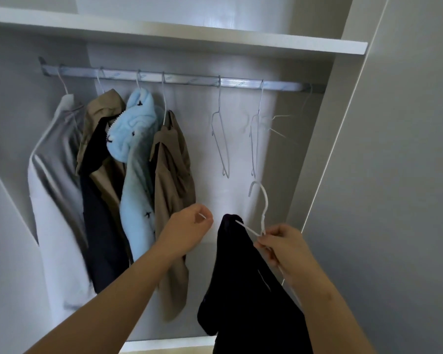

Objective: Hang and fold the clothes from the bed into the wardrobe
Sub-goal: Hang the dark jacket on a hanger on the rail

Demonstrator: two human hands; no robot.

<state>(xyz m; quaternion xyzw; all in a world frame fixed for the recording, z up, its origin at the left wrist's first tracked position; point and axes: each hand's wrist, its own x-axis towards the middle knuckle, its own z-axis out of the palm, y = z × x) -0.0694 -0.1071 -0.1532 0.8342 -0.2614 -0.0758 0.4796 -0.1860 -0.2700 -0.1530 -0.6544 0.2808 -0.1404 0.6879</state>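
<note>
Hook of thin white wire hanger (pixel 264 200) points up, with the grey metal wardrobe rail (pixel 189 79) well above it. Right hand (pixel 281 245) pinches the hanger neck and is nearer the hook. Left hand (pixel 189 227) pinches what looks like its far tip. Black cloth garment (pixel 241 277) hangs between them. Hanger axis runs roughly along the rail. Likely slot: the gap between the beige jacket (pixel 172 162) and the empty wire hangers (pixel 221 144).

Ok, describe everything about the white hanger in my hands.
The thin white wire hanger sits below the metal rail, hook up, curling left. The right hand pinches its neck; one arm disappears into the black garment draped on it, the other slants down past that wrist. The left hand pinches a white tip, apparently its end.
</note>
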